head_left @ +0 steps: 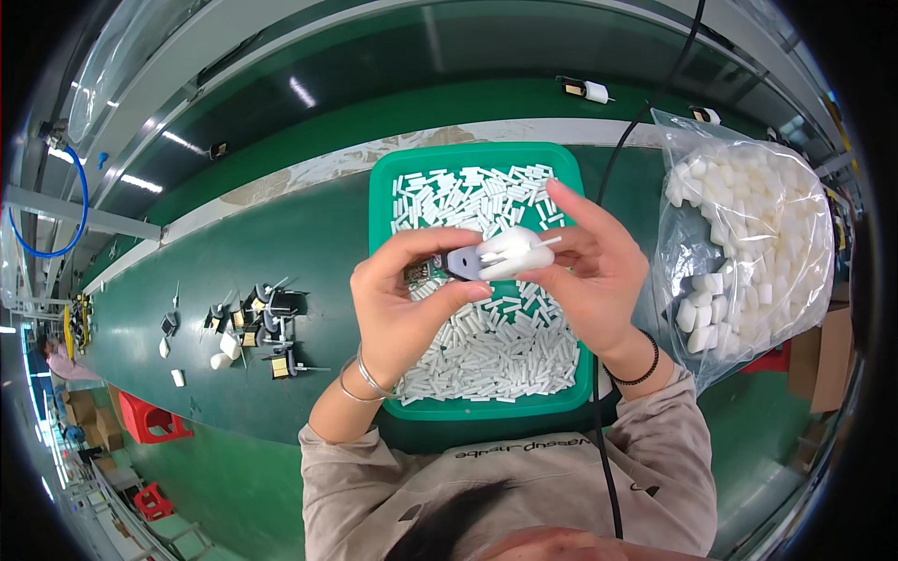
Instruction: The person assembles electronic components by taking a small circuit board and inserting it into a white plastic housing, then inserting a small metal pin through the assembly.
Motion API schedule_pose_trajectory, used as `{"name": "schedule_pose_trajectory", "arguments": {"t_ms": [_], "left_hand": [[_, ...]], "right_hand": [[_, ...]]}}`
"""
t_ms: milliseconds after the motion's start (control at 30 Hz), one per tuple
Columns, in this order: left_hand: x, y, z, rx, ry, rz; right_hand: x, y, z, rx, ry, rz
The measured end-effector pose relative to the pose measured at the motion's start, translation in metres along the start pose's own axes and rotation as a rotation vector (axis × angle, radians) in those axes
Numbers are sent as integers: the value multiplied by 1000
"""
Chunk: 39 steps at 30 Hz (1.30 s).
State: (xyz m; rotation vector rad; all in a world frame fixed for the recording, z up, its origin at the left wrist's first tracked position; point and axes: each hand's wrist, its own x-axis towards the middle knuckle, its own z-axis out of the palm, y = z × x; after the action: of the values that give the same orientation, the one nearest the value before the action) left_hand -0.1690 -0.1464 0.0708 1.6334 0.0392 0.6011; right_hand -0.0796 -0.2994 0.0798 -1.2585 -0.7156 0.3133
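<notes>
Over the green tray, my left hand grips a small part with a grey plastic housing between thumb and fingers. A bit of green circuit board shows by its palm. Attached at the housing's right end is a soft white foam piece, apparently folded or split, with a thin white stem sticking out to the right. My right hand pinches the foam's right side near the stem, its index finger raised. Short white tubes fill much of the tray below both hands.
Several similar dark parts with white foam lie on the green table at the left. A clear bag of white foam pieces stands at the right. A black cable runs past the tray's right side. Beyond lies a conveyor belt with a few assemblies.
</notes>
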Motion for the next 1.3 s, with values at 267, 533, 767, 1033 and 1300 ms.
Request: {"name": "schedule_pose_trajectory", "arguments": {"t_ms": [267,533,767,1033,1300], "left_hand": [[3,4,1,-27,-44,-100],[0,10,3,27,-51,-160],[-1,8,5,-12,-55,-219],[4,9,0,-16,-14,-119],[46,-28,-1,104,-182,-136]], "right_hand": [[8,20,-9,-365,-140,-527],[-5,32,-1,-124,13,-325],[-5,32,-3,-286,-45,-473],[3,14,-4,-44,-33,-148],[18,33,-15,-140,76,-2]]}}
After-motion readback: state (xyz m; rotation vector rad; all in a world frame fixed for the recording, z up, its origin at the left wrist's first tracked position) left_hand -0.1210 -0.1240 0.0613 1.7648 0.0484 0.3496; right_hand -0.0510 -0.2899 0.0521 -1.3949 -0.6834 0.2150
